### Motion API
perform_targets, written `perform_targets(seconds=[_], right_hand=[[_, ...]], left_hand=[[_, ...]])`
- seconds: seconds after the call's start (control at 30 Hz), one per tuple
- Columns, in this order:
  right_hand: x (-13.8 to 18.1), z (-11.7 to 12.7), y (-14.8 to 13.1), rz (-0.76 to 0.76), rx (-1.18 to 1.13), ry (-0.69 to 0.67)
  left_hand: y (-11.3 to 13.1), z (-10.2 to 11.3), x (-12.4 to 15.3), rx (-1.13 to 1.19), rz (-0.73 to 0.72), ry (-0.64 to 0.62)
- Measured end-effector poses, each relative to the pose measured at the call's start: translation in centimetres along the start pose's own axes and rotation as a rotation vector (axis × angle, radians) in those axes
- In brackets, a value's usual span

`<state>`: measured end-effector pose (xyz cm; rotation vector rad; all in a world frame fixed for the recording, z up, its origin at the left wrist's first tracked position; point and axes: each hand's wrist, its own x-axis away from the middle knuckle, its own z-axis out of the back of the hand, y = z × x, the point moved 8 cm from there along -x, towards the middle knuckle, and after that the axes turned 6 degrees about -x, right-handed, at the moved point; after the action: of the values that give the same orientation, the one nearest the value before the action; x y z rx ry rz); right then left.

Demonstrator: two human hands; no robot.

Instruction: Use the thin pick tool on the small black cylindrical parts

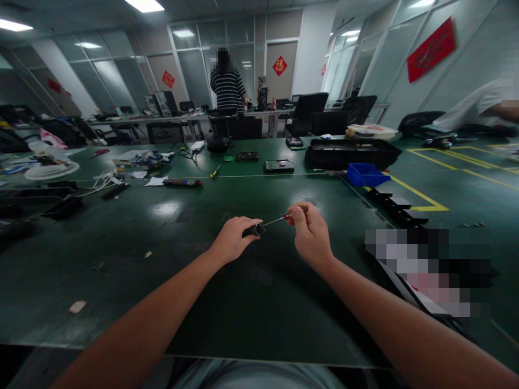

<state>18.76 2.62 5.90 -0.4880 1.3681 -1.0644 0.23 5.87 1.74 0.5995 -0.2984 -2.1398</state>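
Observation:
My left hand is closed in a fist round a black screwdriver handle, whose end pokes out to the right. A thin metal bit runs from that handle up to my right hand, which pinches the bit's red end between thumb and fingers. Both hands hover just above the dark green table, close together near its middle.
A second screwdriver, a yellow-handled tool, circuit boards, a blue bin and black trays lie farther back. Cables and clutter fill the far left. A person in a striped shirt stands beyond the table.

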Motion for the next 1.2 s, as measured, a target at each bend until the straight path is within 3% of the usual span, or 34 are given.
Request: perform_targets(seconds=[0.17,0.43,0.63,0.77,0.97,1.2], right_hand=[[0.0,-0.7,0.3,-0.010,0.070,-0.068],[-0.2,0.6,0.1,0.005,0.059,0.055],[0.0,1.3,-0.9,0.074,-0.010,0.104],[0.3,1.6,-1.6,0.106,-0.061,0.136],[0.4,1.9,-2.1,0.134,-0.069,0.149],[0.2,1.8,-1.8,0.125,-0.054,0.127]], left_hand=[[0.0,0.0,0.0,0.014,0.035,-0.009],[-1.5,0.7,0.2,0.304,0.222,0.098],[-0.4,0.8,0.0,0.376,0.265,0.001],[1.5,-0.3,-0.3,0.284,0.249,-0.139],[4.5,-2.9,-1.6,-0.035,0.025,-0.237],[5.1,-4.7,-2.6,-0.312,-0.076,-0.304]])
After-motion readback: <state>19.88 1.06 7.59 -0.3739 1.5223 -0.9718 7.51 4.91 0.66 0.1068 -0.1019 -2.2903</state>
